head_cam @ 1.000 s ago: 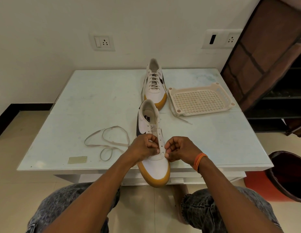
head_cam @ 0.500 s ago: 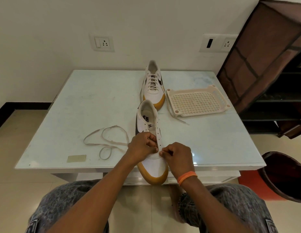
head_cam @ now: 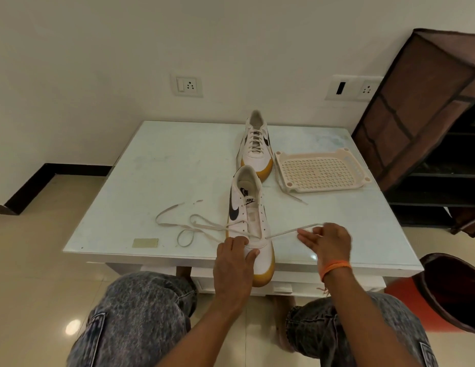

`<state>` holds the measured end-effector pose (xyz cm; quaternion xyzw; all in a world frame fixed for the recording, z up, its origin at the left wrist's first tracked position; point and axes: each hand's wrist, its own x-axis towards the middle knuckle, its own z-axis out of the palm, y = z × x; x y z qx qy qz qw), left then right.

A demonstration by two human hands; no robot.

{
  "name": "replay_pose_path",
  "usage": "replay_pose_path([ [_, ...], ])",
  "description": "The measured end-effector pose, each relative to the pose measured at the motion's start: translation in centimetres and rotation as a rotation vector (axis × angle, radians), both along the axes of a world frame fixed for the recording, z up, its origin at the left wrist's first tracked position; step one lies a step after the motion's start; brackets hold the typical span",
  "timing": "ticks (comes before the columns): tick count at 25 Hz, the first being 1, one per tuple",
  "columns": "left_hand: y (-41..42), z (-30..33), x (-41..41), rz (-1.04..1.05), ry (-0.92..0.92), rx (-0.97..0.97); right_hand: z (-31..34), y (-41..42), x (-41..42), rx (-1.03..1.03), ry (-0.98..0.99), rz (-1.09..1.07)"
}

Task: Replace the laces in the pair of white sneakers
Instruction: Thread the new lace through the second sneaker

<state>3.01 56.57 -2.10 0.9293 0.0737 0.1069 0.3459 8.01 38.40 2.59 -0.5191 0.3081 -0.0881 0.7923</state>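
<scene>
The near white sneaker (head_cam: 251, 221) with a tan sole lies toe toward me at the table's front edge. A cream lace (head_cam: 204, 226) runs through its lowest eyelets, with loose loops trailing left on the table. My left hand (head_cam: 235, 260) rests flat on the sneaker's toe, fingers straight. My right hand (head_cam: 325, 241) is to the right of the shoe and pinches the lace end, which is pulled taut out of the right eyelet. The second sneaker (head_cam: 256, 145), fully laced, stands farther back.
A perforated cream plastic tray (head_cam: 321, 170) sits on the white table (head_cam: 157, 181) to the right of the far sneaker. A brown shoe rack (head_cam: 427, 115) stands at right, a dark bin (head_cam: 453, 290) at lower right. A small tan patch (head_cam: 145, 242) lies near the front left.
My right hand has drawn the lace out to the right through the eyelet. My left hand has dropped from the eyelets to the toe. The loose lace has shifted toward the shoe.
</scene>
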Motion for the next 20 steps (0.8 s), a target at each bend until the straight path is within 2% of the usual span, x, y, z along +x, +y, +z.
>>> replay_pose_path([
  [2, 0.1, -0.1, -0.4, -0.03, -0.061, 0.052, 0.0, -0.6, 0.4, 0.032, 0.074, -0.08],
  [6, 0.1, 0.1, -1.0, -0.092, -0.055, 0.171, -1.8, 2.8, -0.7, -0.173, 0.298, 0.329],
  [8, 0.0, 0.4, -1.2, -0.103, -0.033, 0.191, -2.7, 4.6, -1.2, -0.375, 0.244, 0.453],
  [10, 0.0, 0.7, -1.4, -0.116, -0.02, 0.185, -3.2, 5.5, -1.3, -0.649, 0.121, 0.449],
  [12, 0.0, 0.9, -1.4, -0.118, -0.006, 0.163, -3.2, 5.8, -1.2, -0.747, 0.053, 0.431],
  [14, 0.0, 0.9, -1.4, -0.119, 0.005, 0.167, -3.0, 5.4, -1.1, -0.692, 0.041, 0.44],
  [16, -0.1, 0.9, -1.3, -0.129, 0.001, 0.195, -2.6, 3.9, -0.4, -0.544, 0.047, 0.368],
  [20, 0.1, 1.2, -1.1, -0.147, 0.089, 0.167, -2.3, -0.4, 1.3, -0.186, 0.112, -0.052],
])
